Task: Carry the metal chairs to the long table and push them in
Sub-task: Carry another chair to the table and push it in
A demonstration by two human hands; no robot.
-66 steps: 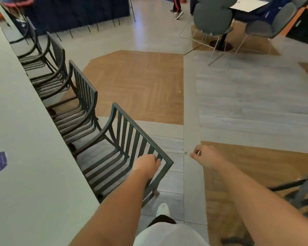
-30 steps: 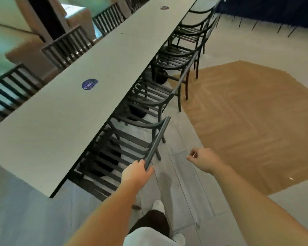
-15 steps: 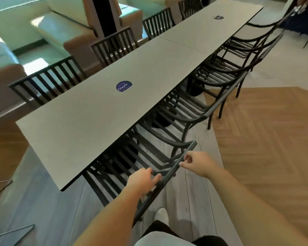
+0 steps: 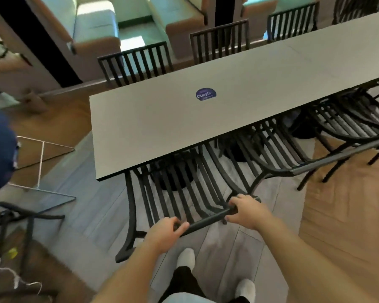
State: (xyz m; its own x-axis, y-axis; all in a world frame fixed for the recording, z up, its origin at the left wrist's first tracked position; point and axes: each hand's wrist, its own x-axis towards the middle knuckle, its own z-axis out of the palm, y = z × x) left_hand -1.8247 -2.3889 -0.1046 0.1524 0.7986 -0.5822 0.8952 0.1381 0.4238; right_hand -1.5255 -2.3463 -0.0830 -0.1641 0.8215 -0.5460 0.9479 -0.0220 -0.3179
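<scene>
A dark metal slatted chair (image 4: 179, 193) stands at the near end of the long grey table (image 4: 162, 127), its seat partly under the tabletop. My left hand (image 4: 164, 234) and my right hand (image 4: 247, 212) both grip the top rail of its backrest. A round blue sticker (image 4: 206, 94) lies on the tabletop. More dark metal chairs (image 4: 341, 132) are lined up along the same side to the right, tucked under the table.
Slatted chairs (image 4: 136, 62) stand on the table's far side, with cushioned booths (image 4: 96, 29) behind. Another dark chair (image 4: 7, 224) and a wire chair frame (image 4: 39, 169) stand at the left. My feet (image 4: 186, 259) are just behind the chair.
My view has swung left to face the table's long side. My right hand has closed on the backrest rail beside my left, and the chair sits squarer to the table.
</scene>
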